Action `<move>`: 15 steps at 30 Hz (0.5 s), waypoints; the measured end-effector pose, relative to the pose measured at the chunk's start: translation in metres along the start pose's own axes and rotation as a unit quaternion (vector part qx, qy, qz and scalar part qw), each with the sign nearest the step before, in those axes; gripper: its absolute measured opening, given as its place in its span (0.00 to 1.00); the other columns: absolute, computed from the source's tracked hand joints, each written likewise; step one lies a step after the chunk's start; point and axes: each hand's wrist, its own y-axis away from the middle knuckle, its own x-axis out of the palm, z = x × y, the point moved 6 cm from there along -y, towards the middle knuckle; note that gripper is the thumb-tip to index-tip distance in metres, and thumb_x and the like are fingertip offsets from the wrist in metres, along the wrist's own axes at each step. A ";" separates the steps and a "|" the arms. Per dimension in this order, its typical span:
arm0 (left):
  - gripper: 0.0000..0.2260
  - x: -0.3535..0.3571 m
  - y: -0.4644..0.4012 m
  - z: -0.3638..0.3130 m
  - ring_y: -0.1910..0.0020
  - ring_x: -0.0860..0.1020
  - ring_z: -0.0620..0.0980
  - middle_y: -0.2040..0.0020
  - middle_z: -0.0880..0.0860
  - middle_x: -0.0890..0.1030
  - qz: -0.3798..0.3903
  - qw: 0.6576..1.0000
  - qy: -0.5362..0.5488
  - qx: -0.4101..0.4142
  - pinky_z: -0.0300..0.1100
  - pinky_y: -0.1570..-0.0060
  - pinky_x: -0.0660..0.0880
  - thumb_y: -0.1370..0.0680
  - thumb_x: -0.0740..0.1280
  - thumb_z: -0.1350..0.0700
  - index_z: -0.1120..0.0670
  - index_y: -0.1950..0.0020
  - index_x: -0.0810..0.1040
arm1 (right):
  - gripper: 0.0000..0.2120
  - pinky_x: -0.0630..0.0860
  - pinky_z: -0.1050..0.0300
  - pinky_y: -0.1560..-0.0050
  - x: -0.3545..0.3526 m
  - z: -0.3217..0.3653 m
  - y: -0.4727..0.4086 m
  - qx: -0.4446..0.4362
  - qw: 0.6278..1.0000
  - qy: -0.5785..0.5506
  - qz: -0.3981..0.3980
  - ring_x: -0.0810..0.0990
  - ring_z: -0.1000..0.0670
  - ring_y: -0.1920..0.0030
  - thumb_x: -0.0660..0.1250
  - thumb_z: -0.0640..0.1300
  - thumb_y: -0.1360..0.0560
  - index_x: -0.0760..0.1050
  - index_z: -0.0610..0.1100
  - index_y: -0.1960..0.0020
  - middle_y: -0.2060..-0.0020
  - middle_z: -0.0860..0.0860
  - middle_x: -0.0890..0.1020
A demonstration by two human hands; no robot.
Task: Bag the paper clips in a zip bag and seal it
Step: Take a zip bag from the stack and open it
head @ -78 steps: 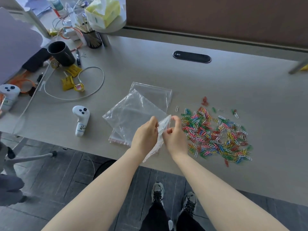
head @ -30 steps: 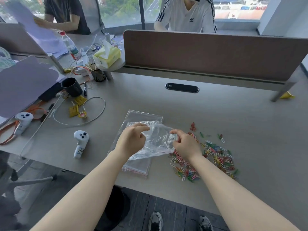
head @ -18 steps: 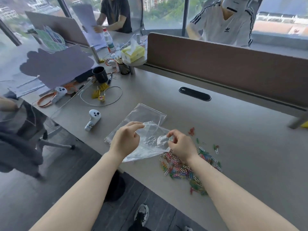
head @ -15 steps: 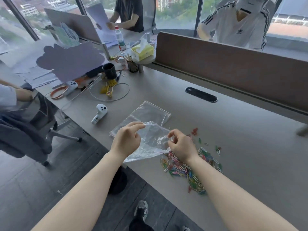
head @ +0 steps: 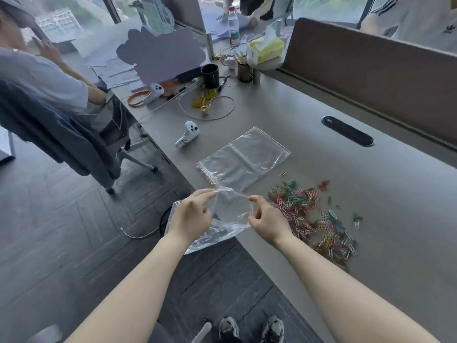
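Pinching the zip bag (head: pixel 222 219) at its mouth, your left hand (head: pixel 191 217) and right hand (head: pixel 268 221) each grip an edge | paper clips (head: pixel 314 214) all loose on desk (head: pixel 395 194) beside your right hand | filling, sealing left.

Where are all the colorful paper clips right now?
In the head view, the paper clips lie in a loose pile on the desk, just right of the right hand and below the spare flat bags.
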 end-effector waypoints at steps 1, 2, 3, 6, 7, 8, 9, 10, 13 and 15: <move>0.23 0.003 0.005 0.007 0.39 0.79 0.50 0.36 0.52 0.80 0.006 1.000 -0.002 -0.011 0.35 0.38 0.71 0.29 0.61 0.72 0.59 0.36 0.80 | 0.23 0.74 0.49 0.66 0.007 0.000 0.001 0.002 1.000 0.009 0.013 0.75 0.50 0.69 0.65 0.48 0.26 0.65 0.56 0.33 0.70 0.53 0.75; 0.23 0.006 0.011 0.014 0.38 0.78 0.49 0.35 0.52 0.79 0.013 1.000 -0.002 -0.022 0.35 0.38 0.70 0.29 0.61 0.72 0.59 0.36 0.79 | 0.24 0.74 0.48 0.65 0.014 0.000 0.002 0.003 0.999 0.017 0.027 0.76 0.50 0.68 0.65 0.48 0.26 0.65 0.56 0.32 0.69 0.52 0.75; 0.24 0.008 0.016 0.021 0.38 0.78 0.49 0.35 0.51 0.79 0.022 0.999 -0.001 -0.033 0.36 0.38 0.71 0.29 0.60 0.71 0.58 0.35 0.79 | 0.25 0.75 0.48 0.63 0.021 -0.001 0.004 0.004 0.999 0.022 0.042 0.76 0.50 0.67 0.65 0.47 0.26 0.65 0.56 0.31 0.69 0.52 0.76; 0.24 0.016 0.032 0.039 0.38 0.78 0.48 0.34 0.49 0.78 0.050 0.997 0.001 -0.055 0.41 0.38 0.74 0.28 0.60 0.70 0.56 0.34 0.79 | 0.27 0.76 0.47 0.60 0.040 0.000 0.008 0.014 0.996 0.030 0.082 0.78 0.49 0.65 0.64 0.46 0.27 0.63 0.56 0.29 0.68 0.52 0.77; 0.25 0.019 0.036 0.045 0.38 0.78 0.48 0.34 0.49 0.78 0.060 0.996 0.002 -0.060 0.41 0.37 0.73 0.28 0.60 0.70 0.56 0.34 0.78 | 0.28 0.77 0.46 0.60 0.046 0.000 0.009 0.018 0.995 0.036 0.093 0.78 0.49 0.64 0.64 0.46 0.27 0.63 0.56 0.29 0.68 0.53 0.76; 0.25 0.021 0.040 0.050 0.37 0.77 0.48 0.33 0.49 0.77 0.069 0.996 0.003 -0.065 0.41 0.37 0.73 0.28 0.60 0.70 0.55 0.33 0.78 | 0.28 0.78 0.46 0.59 0.051 0.000 0.011 0.022 0.994 0.045 0.102 0.78 0.49 0.63 0.65 0.46 0.28 0.62 0.57 0.29 0.67 0.54 0.76; 0.25 0.024 0.043 0.054 0.36 0.77 0.48 0.33 0.49 0.77 0.077 0.995 0.003 -0.068 0.39 0.36 0.72 0.28 0.60 0.70 0.56 0.33 0.77 | 0.28 0.78 0.46 0.58 0.056 -0.001 0.011 0.028 0.992 0.053 0.109 0.79 0.48 0.62 0.65 0.47 0.28 0.62 0.58 0.29 0.67 0.55 0.76; 0.25 0.027 0.046 0.058 0.36 0.77 0.48 0.33 0.49 0.77 0.086 0.994 0.003 -0.072 0.38 0.37 0.72 0.27 0.60 0.70 0.56 0.32 0.77 | 0.29 0.79 0.46 0.57 0.060 -0.001 0.012 0.033 0.991 0.063 0.114 0.79 0.48 0.61 0.65 0.47 0.28 0.62 0.58 0.29 0.67 0.56 0.76; 0.24 0.038 0.057 0.070 0.36 0.76 0.48 0.32 0.49 0.76 0.113 0.990 0.007 -0.087 0.35 0.38 0.70 0.26 0.60 0.69 0.56 0.31 0.75 | 0.28 0.78 0.50 0.60 0.071 -0.003 0.018 0.044 0.987 0.088 0.126 0.79 0.48 0.59 0.65 0.47 0.27 0.62 0.58 0.29 0.63 0.56 0.78; 0.24 0.044 0.064 0.078 0.34 0.75 0.48 0.31 0.49 0.75 0.128 0.987 0.011 -0.095 0.35 0.38 0.69 0.26 0.60 0.69 0.56 0.30 0.74 | 0.28 0.77 0.53 0.62 0.078 -0.005 0.022 0.047 0.984 0.106 0.136 0.80 0.48 0.57 0.64 0.46 0.26 0.61 0.58 0.28 0.56 0.52 0.82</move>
